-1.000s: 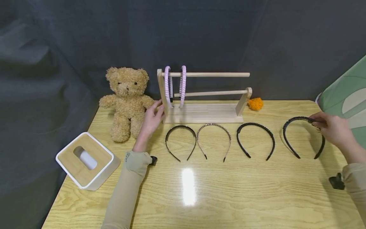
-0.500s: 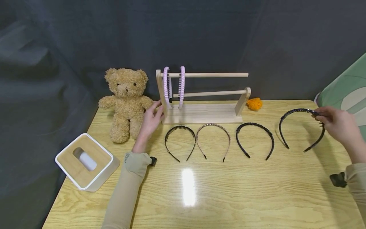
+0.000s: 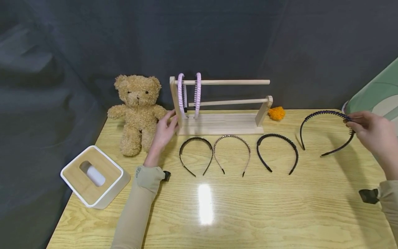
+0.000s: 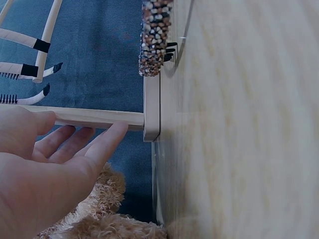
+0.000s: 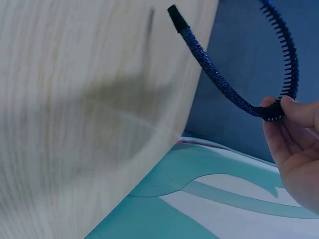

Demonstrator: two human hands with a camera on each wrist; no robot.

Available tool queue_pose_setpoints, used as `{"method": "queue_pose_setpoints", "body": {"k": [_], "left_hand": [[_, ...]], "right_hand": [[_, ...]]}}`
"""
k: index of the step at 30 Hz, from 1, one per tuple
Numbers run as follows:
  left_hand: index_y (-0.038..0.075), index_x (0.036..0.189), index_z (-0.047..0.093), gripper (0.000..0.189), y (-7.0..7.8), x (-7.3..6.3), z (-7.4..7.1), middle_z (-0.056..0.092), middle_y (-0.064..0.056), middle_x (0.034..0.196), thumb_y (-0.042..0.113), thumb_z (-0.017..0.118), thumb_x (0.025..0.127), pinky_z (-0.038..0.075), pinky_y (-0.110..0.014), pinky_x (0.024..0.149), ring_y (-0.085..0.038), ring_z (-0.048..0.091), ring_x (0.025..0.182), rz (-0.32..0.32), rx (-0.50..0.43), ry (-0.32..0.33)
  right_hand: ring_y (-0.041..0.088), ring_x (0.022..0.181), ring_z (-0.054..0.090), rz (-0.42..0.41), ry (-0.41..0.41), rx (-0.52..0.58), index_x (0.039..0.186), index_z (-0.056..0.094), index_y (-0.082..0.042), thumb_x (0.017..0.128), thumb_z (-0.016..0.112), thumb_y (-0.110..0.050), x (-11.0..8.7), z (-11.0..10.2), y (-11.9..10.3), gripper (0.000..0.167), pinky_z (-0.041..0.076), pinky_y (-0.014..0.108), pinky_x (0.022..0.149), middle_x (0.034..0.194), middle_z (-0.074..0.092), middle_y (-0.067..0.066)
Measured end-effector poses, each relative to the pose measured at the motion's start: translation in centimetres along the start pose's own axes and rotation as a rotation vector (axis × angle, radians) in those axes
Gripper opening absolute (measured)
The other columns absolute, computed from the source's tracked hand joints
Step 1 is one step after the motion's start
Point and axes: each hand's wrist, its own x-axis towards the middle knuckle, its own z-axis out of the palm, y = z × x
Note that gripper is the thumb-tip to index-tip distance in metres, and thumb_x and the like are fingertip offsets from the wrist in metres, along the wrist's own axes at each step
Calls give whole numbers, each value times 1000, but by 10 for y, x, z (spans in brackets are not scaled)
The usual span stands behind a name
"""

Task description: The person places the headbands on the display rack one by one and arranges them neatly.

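At the far right in the head view, my right hand pinches a dark blue headband by one side of its toothed band, between thumb and fingers. The right wrist view shows its glittery blue arm and black tip, held above the table with a shadow below. My left hand has its fingers extended, fingertips right at the left post of a wooden headband rack. Two lilac headbands hang on the rack's upper rod. The post overlaps the fingers in the left wrist view.
In front of the rack lie a black toothed headband, a beaded pinkish headband and a dark headband. A teddy bear sits left of the rack. A white box with wooden lid and an orange pompom flank them.
My right hand has lifted the dark blue headband off the table, moving it up and slightly left while tilting it. My left hand stays at the rack's post.
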Motion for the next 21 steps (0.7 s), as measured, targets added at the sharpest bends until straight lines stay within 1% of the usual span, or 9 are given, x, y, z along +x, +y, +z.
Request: {"method": "queue_pose_setpoints", "body": {"k": [4, 9, 10, 11, 12, 14, 16, 17, 21], "left_hand": [[1, 161, 46, 46, 0, 0, 0, 50, -26, 156, 13, 47, 117, 55, -41, 111, -46, 61, 131, 0, 4, -3], [3, 162, 46, 46, 0, -1, 0, 51, -25, 156, 14, 47, 117, 56, -40, 111, -45, 62, 130, -2, 18, -2], [3, 162, 46, 46, 0, 0, 0, 51, -25, 156, 14, 47, 117, 56, -41, 111, -45, 62, 130, -4, 19, -2], [3, 162, 46, 47, 0, -1, 0, 51, -25, 156, 15, 47, 117, 56, -41, 111, -44, 62, 130, -6, 20, -3], [3, 162, 46, 47, 0, -1, -1, 51, -25, 156, 15, 48, 117, 56, -41, 111, -44, 62, 130, -8, 21, -3], [3, 162, 46, 47, 1, -1, -1, 50, -25, 157, 15, 48, 117, 55, -42, 112, -45, 62, 131, -9, 18, -4], [3, 162, 46, 47, 1, -1, -1, 49, -24, 158, 15, 48, 117, 55, -42, 112, -45, 62, 131, -8, 17, -5], [3, 162, 46, 47, 1, -1, -1, 49, -24, 158, 15, 48, 117, 55, -43, 112, -45, 61, 131, -7, 15, -7], [3, 162, 46, 46, 2, -1, 0, 49, -23, 158, 16, 48, 117, 55, -43, 112, -44, 62, 131, -3, 18, -8]], "right_hand": [[-35, 71, 28, 44, 32, 25, 131, 54, 22, 108, 56, 5, -1, -3, -9, 29, 31, -2, 52, 120, 59, 50], [-36, 73, 30, 56, 64, 42, 132, 56, 21, 109, 58, 2, -3, -8, -23, 30, 30, -5, 58, 122, 59, 49], [-35, 73, 31, 52, 74, 43, 131, 58, 20, 109, 59, 1, -3, -8, -26, 30, 31, -6, 58, 113, 68, 41], [-35, 73, 32, 49, 81, 52, 130, 58, 20, 109, 60, 1, -4, -9, -28, 29, 31, -5, 58, 104, 76, 25], [-34, 73, 34, 49, 85, 61, 130, 59, 19, 109, 60, 0, -4, -10, -30, 29, 32, -5, 58, 95, 79, 7], [-33, 74, 37, 42, 103, 84, 128, 62, 17, 108, 62, 0, -4, -11, -34, 27, 33, -4, 60, 84, 66, -30], [-32, 75, 41, 42, 116, 109, 126, 64, 15, 107, 64, -1, -4, -12, -37, 25, 35, -4, 61, 85, 42, -52], [-31, 75, 42, 41, 118, 127, 123, 66, 13, 107, 65, -1, -5, -12, -39, 22, 36, -4, 61, 85, 41, -54], [-30, 78, 47, 35, 134, 175, 120, 68, 8, 105, 68, -2, -6, -13, -43, 18, 38, -6, 66, 86, 46, -53]]}}
